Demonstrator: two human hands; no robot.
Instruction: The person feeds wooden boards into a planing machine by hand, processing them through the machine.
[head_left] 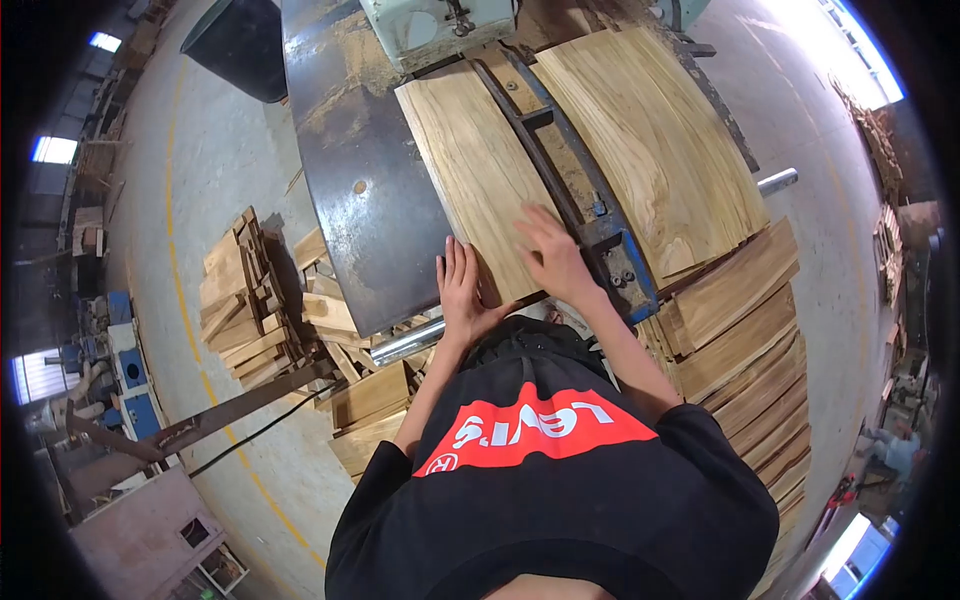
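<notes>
A pale wooden board [465, 150] lies lengthwise on the dark metal saw-type machine table [350, 230], its far end close to the green machine housing [440, 30]. My left hand [466, 300] rests at the board's near left corner, fingers stretched forward along its edge and thumb toward the near end. Over the board's near right part is my right hand [555, 258], fingers apart and a little blurred by motion. A black metal guide rail [530, 130] runs along the board's right side. Beyond the rail lies a second, wider stack of boards [650, 150].
Wood offcuts [240, 300] are piled on the floor at left. More planks [740, 370] are stacked at right, below the table. A dark bin [240, 50] stands at the upper left. A metal roller [408, 343] sits at the table's near edge.
</notes>
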